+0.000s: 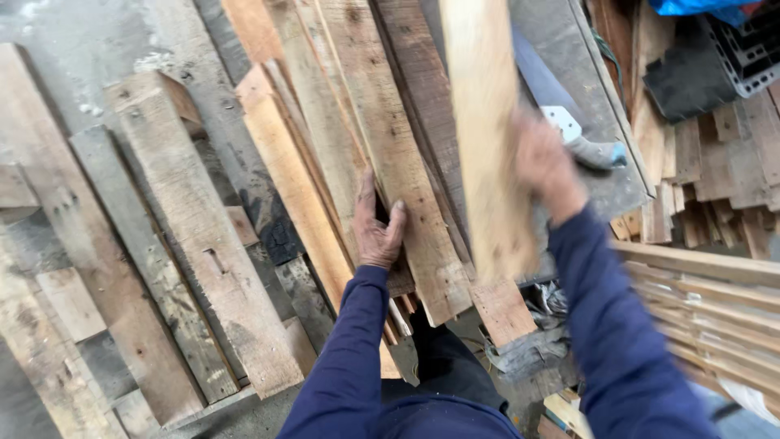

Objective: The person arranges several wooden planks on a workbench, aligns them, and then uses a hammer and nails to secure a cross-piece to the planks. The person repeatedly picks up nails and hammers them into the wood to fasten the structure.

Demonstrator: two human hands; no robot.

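The right hand is up and blurred, clenched around a long pale wooden plank that stands nearly upright, its lower end hanging just below and to the left of that hand. The left hand lies flat, fingers spread and grasping nothing, pressed on a stack of rough reddish-brown pallet boards that run away from the person. Just beside the left hand, on its outer side, a lighter orange-toned board leans on the same stack. Farther left, weathered grey planks lie side by side on the concrete floor. Behind the right hand, a hand saw with a grey blade and pale handle rests on a grey sheet. Off to the right of that hand, short wooden offcuts sit heaped, with a slatted wooden frame below them. Both sleeves are dark blue.
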